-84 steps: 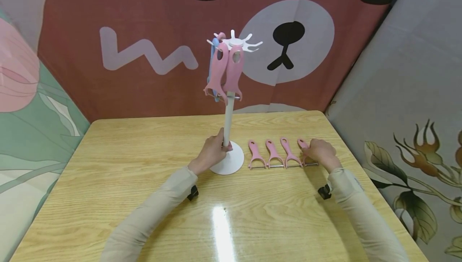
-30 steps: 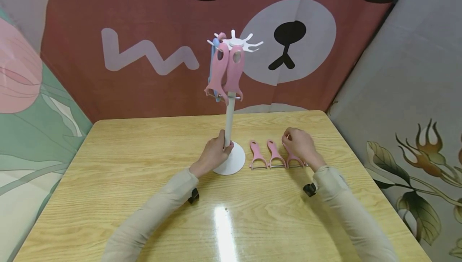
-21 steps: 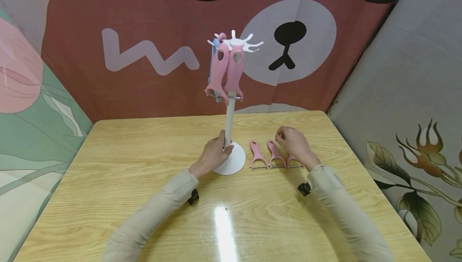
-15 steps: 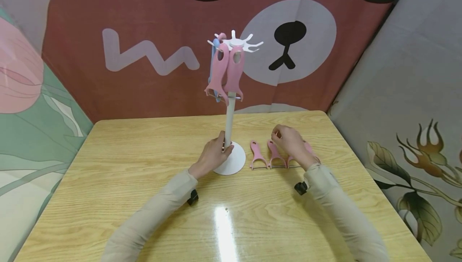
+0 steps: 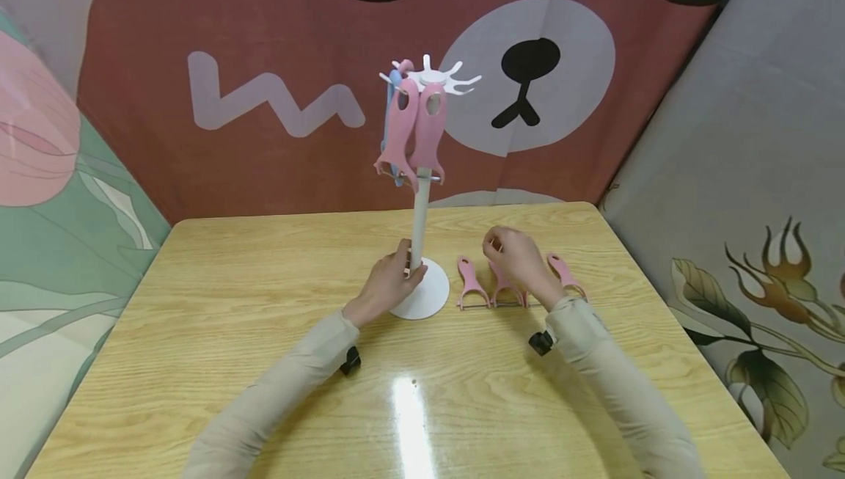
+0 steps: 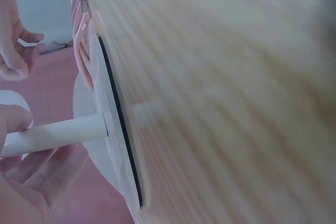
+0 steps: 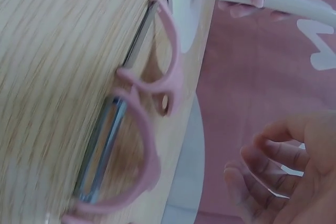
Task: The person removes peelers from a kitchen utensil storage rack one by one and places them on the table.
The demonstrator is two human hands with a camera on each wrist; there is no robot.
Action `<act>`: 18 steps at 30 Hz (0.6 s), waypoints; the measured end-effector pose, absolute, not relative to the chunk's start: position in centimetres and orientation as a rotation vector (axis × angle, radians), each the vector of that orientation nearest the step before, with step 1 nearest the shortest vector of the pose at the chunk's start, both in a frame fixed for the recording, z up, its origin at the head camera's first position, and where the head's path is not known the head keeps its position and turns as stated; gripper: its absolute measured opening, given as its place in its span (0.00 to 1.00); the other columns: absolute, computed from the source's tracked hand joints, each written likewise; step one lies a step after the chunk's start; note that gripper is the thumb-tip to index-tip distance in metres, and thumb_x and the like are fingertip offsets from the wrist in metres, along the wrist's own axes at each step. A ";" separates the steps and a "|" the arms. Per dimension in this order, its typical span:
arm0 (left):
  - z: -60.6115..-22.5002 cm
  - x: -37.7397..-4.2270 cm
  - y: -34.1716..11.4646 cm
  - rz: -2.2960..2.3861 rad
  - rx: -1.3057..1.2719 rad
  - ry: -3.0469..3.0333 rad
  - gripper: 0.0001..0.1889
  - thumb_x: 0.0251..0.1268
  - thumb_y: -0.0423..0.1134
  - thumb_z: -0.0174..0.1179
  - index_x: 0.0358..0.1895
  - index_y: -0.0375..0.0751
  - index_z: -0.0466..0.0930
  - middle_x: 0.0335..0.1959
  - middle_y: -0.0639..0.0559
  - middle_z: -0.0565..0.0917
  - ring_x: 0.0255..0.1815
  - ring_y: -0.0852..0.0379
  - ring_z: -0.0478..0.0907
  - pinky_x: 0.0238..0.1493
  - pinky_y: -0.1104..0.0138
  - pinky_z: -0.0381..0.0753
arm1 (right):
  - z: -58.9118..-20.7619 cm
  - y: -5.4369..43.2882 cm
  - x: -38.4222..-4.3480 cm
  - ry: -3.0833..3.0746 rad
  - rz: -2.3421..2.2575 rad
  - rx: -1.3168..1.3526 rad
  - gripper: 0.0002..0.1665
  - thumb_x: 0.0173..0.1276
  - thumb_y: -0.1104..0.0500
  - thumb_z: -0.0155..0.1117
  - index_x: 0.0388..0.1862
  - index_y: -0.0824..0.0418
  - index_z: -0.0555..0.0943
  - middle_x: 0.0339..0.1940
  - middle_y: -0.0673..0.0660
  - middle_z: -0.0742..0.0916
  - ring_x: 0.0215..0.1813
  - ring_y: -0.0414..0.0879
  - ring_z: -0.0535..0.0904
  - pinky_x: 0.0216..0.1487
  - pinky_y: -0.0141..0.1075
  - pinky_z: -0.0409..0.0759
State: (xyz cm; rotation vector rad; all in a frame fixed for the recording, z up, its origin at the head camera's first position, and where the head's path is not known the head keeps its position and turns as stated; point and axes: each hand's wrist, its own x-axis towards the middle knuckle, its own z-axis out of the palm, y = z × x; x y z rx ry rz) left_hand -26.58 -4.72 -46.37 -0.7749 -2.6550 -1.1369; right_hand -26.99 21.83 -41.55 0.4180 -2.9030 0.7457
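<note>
The person's left hand (image 5: pixel 384 284) reaches forward from a pale sleeve (image 5: pixel 284 380) and grasps the white stand (image 5: pixel 420 222) low on its pole, thumb and fingers on opposite sides, just above the round base (image 5: pixel 434 295). The right hand (image 5: pixel 521 257) hovers over the row of peelers at the right of the base, wrist bent inward, its fingers loosely curled and holding nothing; the right wrist view shows them apart from the peelers.

Four pink peelers lie in that row on the wooden table (image 5: pixel 264 266), handles pointing away from the person: the leftmost peeler (image 5: pixel 466 271) and the rightmost peeler (image 5: pixel 561 270) show well, while the hand and wrist partly cover the middle two. Each has a Y-shaped head, with metal blades visible across. From the stand's pronged top (image 5: pixel 455 83) hang two pink peelers (image 5: pixel 429 130) in front, with a blue utensil (image 5: pixel 389 116) partly hidden behind.
</note>
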 end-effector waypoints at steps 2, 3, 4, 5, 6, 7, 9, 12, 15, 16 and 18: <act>-46.4 -26.6 -4.9 -1.161 -0.771 -2.664 0.20 0.72 0.39 0.60 0.59 0.33 0.66 0.42 0.42 0.84 0.40 0.49 0.85 0.37 0.61 0.85 | -41.4 21.3 -27.0 -2.892 0.745 0.425 0.10 0.76 0.57 0.55 0.44 0.62 0.81 0.31 0.54 0.83 0.30 0.47 0.78 0.32 0.43 0.77; -46.4 -26.5 -5.0 -1.178 -0.771 -2.662 0.21 0.72 0.39 0.60 0.60 0.33 0.66 0.43 0.42 0.84 0.41 0.49 0.85 0.37 0.61 0.85 | -41.3 21.1 -27.0 -2.886 0.744 0.425 0.10 0.76 0.57 0.55 0.43 0.61 0.81 0.31 0.54 0.83 0.30 0.47 0.78 0.32 0.43 0.77; -46.3 -26.5 -5.0 -1.194 -0.775 -2.659 0.22 0.71 0.39 0.61 0.61 0.33 0.66 0.44 0.41 0.83 0.41 0.49 0.85 0.38 0.61 0.85 | -41.2 20.8 -27.1 -2.879 0.747 0.427 0.10 0.76 0.57 0.56 0.43 0.60 0.81 0.31 0.53 0.83 0.30 0.47 0.78 0.32 0.43 0.77; -46.3 -26.4 -5.1 -1.205 -0.782 -2.656 0.23 0.71 0.39 0.61 0.62 0.33 0.65 0.45 0.41 0.83 0.42 0.49 0.84 0.39 0.60 0.85 | -41.1 20.6 -27.1 -2.868 0.757 0.440 0.10 0.76 0.57 0.56 0.42 0.61 0.82 0.30 0.54 0.83 0.31 0.47 0.78 0.33 0.43 0.77; -46.3 -26.4 -5.2 -1.208 -0.790 -2.655 0.23 0.71 0.39 0.61 0.62 0.33 0.65 0.46 0.41 0.83 0.43 0.49 0.84 0.39 0.60 0.85 | -41.0 20.4 -27.2 -2.856 0.768 0.452 0.10 0.76 0.56 0.57 0.42 0.60 0.82 0.31 0.54 0.83 0.31 0.47 0.78 0.34 0.43 0.77; -46.3 -26.3 -5.3 -1.210 -0.800 -2.654 0.23 0.71 0.38 0.60 0.63 0.33 0.65 0.47 0.40 0.83 0.44 0.48 0.84 0.39 0.60 0.85 | -40.9 20.2 -27.3 -2.843 0.781 0.474 0.09 0.75 0.57 0.57 0.42 0.60 0.82 0.31 0.54 0.83 0.32 0.47 0.78 0.35 0.43 0.78; -46.2 -26.3 -5.5 -1.205 -0.821 -2.654 0.24 0.70 0.36 0.60 0.64 0.34 0.65 0.50 0.41 0.82 0.45 0.49 0.84 0.40 0.59 0.84 | -40.7 19.7 -27.3 -2.818 0.820 0.519 0.08 0.74 0.57 0.58 0.41 0.61 0.82 0.32 0.54 0.83 0.34 0.47 0.79 0.37 0.43 0.78; -46.3 -26.2 -5.8 -1.170 -0.846 -2.667 0.25 0.67 0.32 0.58 0.65 0.34 0.64 0.54 0.41 0.80 0.48 0.50 0.83 0.40 0.59 0.84 | -40.4 19.1 -27.3 -2.777 0.890 0.593 0.07 0.73 0.59 0.60 0.42 0.62 0.81 0.34 0.55 0.83 0.36 0.48 0.79 0.40 0.43 0.79; -46.3 -26.3 -6.0 -1.153 -0.846 -2.664 0.25 0.64 0.29 0.57 0.64 0.35 0.65 0.54 0.41 0.80 0.49 0.50 0.82 0.41 0.61 0.83 | -40.1 18.4 -27.2 -2.743 0.954 0.645 0.08 0.72 0.59 0.62 0.44 0.63 0.81 0.37 0.56 0.82 0.39 0.49 0.79 0.42 0.42 0.80; -46.4 -26.2 -6.0 -1.143 -0.844 -2.662 0.25 0.64 0.28 0.57 0.64 0.35 0.65 0.53 0.42 0.81 0.48 0.51 0.82 0.41 0.61 0.83 | -40.0 18.1 -27.1 -2.735 0.973 0.659 0.08 0.72 0.59 0.62 0.45 0.63 0.80 0.38 0.57 0.82 0.40 0.49 0.79 0.43 0.42 0.81; -46.4 -26.2 -6.1 -1.134 -0.836 -2.652 0.24 0.64 0.26 0.57 0.64 0.35 0.65 0.52 0.42 0.81 0.47 0.51 0.83 0.42 0.62 0.83 | -39.8 17.7 -27.0 -2.728 1.000 0.676 0.11 0.72 0.58 0.63 0.47 0.64 0.80 0.40 0.57 0.82 0.42 0.49 0.80 0.44 0.42 0.81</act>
